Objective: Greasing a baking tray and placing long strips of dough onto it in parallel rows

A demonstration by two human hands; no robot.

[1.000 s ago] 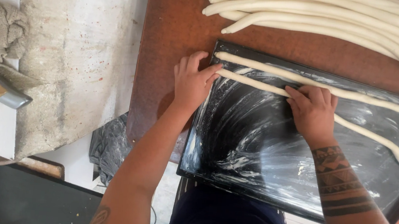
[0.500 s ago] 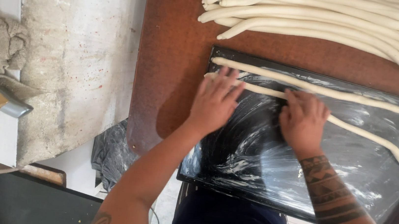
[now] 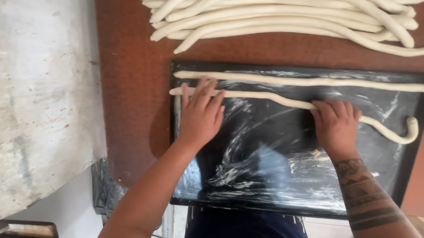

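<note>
A floured cloth (image 3: 31, 89) covered the far left of the table (image 3: 127, 73). On the table lay a black tray (image 3: 289, 185) with 2 dough ropes near its far edge. The left hand (image 3: 201, 113) lay flat, fingers spread, on the left end of the near rope (image 3: 267, 97), by the tray's left edge. The right hand (image 3: 336, 124) pressed flat on the same rope further right, well apart from the left. The far rope (image 3: 305, 81) lay untouched. Beyond the tray sat a pile of ropes (image 3: 286, 14)
</note>
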